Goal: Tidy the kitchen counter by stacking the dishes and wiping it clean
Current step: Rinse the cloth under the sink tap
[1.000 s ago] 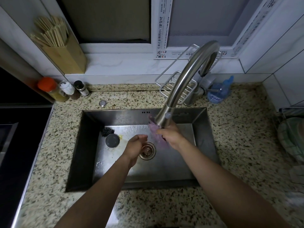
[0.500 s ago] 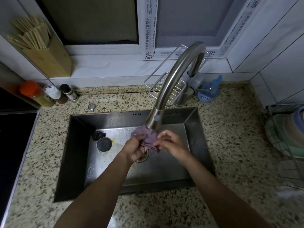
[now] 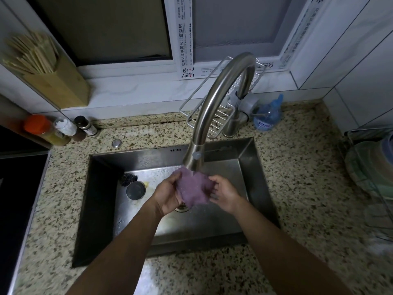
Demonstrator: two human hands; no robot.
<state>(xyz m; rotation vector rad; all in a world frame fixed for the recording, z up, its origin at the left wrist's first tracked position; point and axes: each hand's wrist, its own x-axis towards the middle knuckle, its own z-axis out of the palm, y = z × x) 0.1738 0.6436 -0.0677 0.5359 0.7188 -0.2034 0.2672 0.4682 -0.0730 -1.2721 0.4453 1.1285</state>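
Observation:
A purple cloth is spread between both hands, right under the spout of the steel tap, over the steel sink. My left hand grips the cloth's left edge. My right hand holds its right edge, fingers blurred. The cloth hides most of the drain. Stacked dishes sit in a wire rack at the far right of the speckled granite counter.
In the sink lie a dark scourer and a round metal plug. Behind the sink: condiment bottles, a chopstick holder, a wire sponge rack, a blue bottle. A black hob borders the left.
My left hand came up from the drain and took hold of the cloth. Both hands have since pulled it open under the tap. The camera view shifted right, bringing the dish rack in.

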